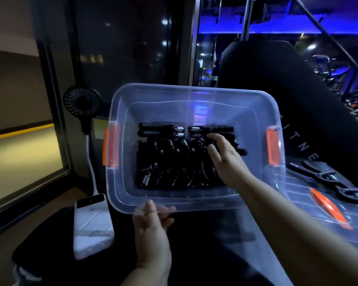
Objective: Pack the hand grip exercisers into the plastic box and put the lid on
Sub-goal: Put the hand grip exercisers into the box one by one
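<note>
Clear box (120,182) packed with black grippers (165,159). Left hand (152,228) pinches near rim; right hand (225,159), fingers spread, rests on grippers inside. Lid (310,211) right of right forearm, two grippers (329,178) lying on it. Fan (82,104), power bank (92,223) left of left hand.

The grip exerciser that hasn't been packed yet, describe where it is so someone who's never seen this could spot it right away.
Start at the clear plastic box with orange latches, held by the left hand while the right hand reaches inside. Look right of the box to the clear lid lying flat there. The loose exerciser rests on that lid, the only black grip outside the box.
</note>
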`<action>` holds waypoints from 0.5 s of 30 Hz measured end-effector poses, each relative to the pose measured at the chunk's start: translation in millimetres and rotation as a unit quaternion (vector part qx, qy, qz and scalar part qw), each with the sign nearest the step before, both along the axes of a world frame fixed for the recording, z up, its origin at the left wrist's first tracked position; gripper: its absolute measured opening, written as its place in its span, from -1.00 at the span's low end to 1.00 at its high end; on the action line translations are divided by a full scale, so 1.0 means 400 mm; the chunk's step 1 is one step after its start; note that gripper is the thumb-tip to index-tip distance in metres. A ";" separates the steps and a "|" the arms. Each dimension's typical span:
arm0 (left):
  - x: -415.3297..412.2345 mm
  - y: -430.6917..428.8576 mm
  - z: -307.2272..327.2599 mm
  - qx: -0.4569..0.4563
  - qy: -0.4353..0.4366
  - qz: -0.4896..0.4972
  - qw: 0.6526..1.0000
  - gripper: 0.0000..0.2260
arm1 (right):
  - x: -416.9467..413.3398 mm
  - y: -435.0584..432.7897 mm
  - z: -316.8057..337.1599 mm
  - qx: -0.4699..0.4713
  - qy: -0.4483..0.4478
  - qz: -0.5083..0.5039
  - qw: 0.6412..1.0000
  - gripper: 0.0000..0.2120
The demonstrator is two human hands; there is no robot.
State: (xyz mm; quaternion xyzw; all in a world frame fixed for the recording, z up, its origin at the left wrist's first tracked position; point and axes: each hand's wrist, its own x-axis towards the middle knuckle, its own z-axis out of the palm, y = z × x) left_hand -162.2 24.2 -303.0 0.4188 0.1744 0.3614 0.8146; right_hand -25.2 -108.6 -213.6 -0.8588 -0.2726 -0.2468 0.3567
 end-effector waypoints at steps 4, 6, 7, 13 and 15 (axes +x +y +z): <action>0.007 0.003 -0.009 0.008 -0.009 -0.004 1.000 -0.81 | -0.048 -0.111 -0.011 0.046 -0.029 -0.008 0.998 -0.58; 0.009 0.003 -0.013 0.008 -0.008 -0.005 1.000 -0.79 | -0.060 -0.170 -0.016 0.072 -0.060 -0.022 0.995 -0.56; 0.009 0.003 -0.013 0.009 -0.006 -0.003 1.000 -0.80 | -0.064 -0.201 -0.020 0.083 -0.066 -0.032 0.994 -0.57; 0.007 -0.001 -0.007 0.032 -0.014 0.004 0.999 -0.81 | -0.087 -0.328 -0.034 0.087 -0.122 -0.036 0.988 -0.62; 0.008 0.000 -0.008 0.030 -0.020 0.003 0.999 -0.83 | -0.086 -0.356 -0.036 0.088 -0.123 -0.057 0.987 -0.61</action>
